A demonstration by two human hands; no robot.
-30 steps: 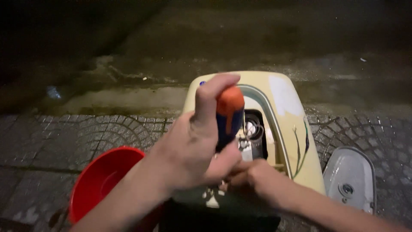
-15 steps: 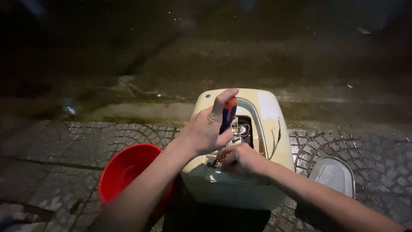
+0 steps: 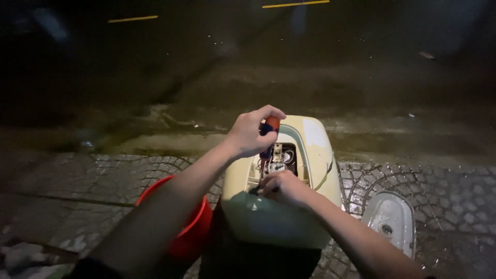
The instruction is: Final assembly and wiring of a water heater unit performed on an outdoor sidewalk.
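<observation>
- Now the left hand (image 3: 251,134) is closed around the orange-and-blue handle of a screwdriver (image 3: 269,130), held upright over the open panel of a cream appliance (image 3: 310,155).
- Right hand (image 3: 284,187) rests at the opening, fingers curled together; what they pinch, I cannot tell.
- Red bucket (image 3: 194,232) stands just beside, on the left.

Dark road (image 3: 320,57), wet cobbled pavement (image 3: 93,175)

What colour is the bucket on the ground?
Red: the round plastic bucket shows best in the head view.

A red bucket (image 3: 186,227) stands on wet cobbled paving (image 3: 77,175), left of the fingers. A detached pale cover panel (image 3: 390,219) lies to their right.
</observation>
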